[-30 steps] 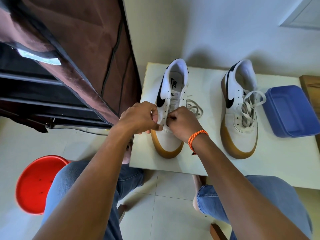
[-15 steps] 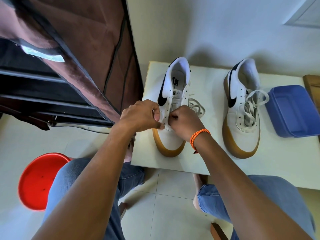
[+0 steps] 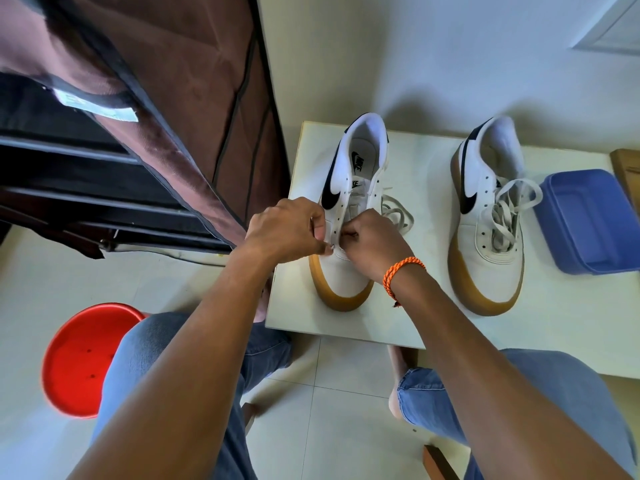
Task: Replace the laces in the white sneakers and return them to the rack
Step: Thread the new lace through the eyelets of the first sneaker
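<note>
Two white sneakers with black swooshes and gum soles stand on a small white table, toes toward me. My left hand grips the left side of the left sneaker near its lower eyelets. At the same eyelets my right hand, with an orange band on its wrist, pinches the lace. The rest of that lace lies in a loose loop on the table beside the shoe. The right sneaker stands alone with its lace loosely threaded and looped.
A blue plastic tub sits at the table's right end. A fabric-covered shoe rack with its brown cover raised stands on the left. A red stool is on the tiled floor by my left knee.
Both hands stay at the lower eyelets of the left sneaker with only small finger movements. The view has shifted slightly.
</note>
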`<state>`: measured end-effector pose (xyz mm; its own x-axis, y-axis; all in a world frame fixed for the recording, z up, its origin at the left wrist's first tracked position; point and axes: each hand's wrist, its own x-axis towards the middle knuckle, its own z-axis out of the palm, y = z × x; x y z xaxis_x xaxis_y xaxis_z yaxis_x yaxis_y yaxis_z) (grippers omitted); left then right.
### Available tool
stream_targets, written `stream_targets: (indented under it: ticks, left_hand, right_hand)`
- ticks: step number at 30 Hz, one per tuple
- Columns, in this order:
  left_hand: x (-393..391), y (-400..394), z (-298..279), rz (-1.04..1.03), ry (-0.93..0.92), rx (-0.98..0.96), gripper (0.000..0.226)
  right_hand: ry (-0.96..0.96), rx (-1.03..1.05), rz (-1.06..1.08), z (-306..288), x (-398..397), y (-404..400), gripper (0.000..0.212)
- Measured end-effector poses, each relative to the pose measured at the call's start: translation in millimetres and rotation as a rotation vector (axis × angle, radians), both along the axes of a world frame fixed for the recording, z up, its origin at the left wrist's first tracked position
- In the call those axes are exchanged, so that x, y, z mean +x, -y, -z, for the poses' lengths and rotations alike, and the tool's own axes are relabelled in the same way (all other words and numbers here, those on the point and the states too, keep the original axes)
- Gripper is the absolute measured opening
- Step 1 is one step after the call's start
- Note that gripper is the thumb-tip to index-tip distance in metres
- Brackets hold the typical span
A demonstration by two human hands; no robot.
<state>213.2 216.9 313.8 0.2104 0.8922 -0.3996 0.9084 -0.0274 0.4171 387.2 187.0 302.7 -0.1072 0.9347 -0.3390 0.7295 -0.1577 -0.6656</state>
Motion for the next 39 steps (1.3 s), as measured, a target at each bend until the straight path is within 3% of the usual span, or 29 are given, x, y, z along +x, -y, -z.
stream_targets:
  ticks: [3, 7, 10, 11, 13, 17, 22, 24, 26, 31, 33, 35, 38, 39]
  left_hand:
    - [0.1, 0.9, -2.3, -0.005, -0.003, 0.003, 0.031]
    - [-0.2, -0.8, -8.0, 0.037, 0.033, 0.001, 0.024]
    - [-5.5, -0.1, -15.3, 0.083, 0.092, -0.075, 0.022]
    - [-6.9, 0.8, -17.8, 0.096, 0.103, -0.088, 0.024]
    - [-8.2, 5.2, -20.8, 0.099, 0.121, -0.083, 0.029]
    - [-2.6, 15.1, -18.7, 0.066, 0.171, 0.000, 0.030]
    - [-1.5, 14.3, -17.8, 0.030, 0.212, 0.000, 0.015]
    - [-7.4, 13.0, -22.2, -0.034, 0.373, -0.080, 0.011]
    - [-13.4, 12.8, -32.3, -0.127, 0.650, -0.181, 0.009]
    - [-14.0, 16.5, -54.4, -0.194, 1.606, -0.430, 0.016]
    - [-14.5, 14.5, -57.9, -0.308, 1.716, -0.493, 0.021]
    - [-15.3, 10.4, -51.0, -0.385, 1.471, -0.441, 0.019]
    - [-13.2, 10.4, -25.9, -0.154, 0.519, -0.161, 0.034]
    - [-12.0, 13.5, -18.3, -0.050, 0.290, -0.118, 0.039]
  right_hand:
    - [-0.017, -0.041, -0.060, -7.2, 3.3, -0.4, 0.028]
    - [-0.176, -0.190, -0.031, -20.6, 15.1, 3.3, 0.034]
    - [0.017, 0.022, -0.177, -22.2, 13.2, 14.2, 0.011]
    - [0.120, 0.111, -0.198, -23.0, 12.2, 19.3, 0.011]
    - [0.245, 0.237, -0.177, -26.3, 12.4, 27.9, 0.033]
    - [0.249, 0.364, -0.118, -26.6, 18.6, 35.2, 0.061]
    - [0.209, 0.341, -0.058, -18.6, 20.8, 38.4, 0.058]
    - [0.181, 0.323, -0.033, -15.7, 22.1, 37.9, 0.058]
    - [0.155, 0.313, -0.015, -14.5, 23.9, 37.5, 0.058]
    - [0.077, 0.311, -0.003, -12.1, 25.5, 37.6, 0.058]
    - [0.099, 0.314, -0.002, -11.1, 26.8, 36.6, 0.058]
    - [0.136, 0.311, -0.003, -10.8, 27.4, 35.5, 0.058]
    - [0.122, 0.298, -0.004, -9.1, 29.2, 33.8, 0.058]
    - [0.114, 0.294, -0.004, -9.0, 29.4, 33.3, 0.057]
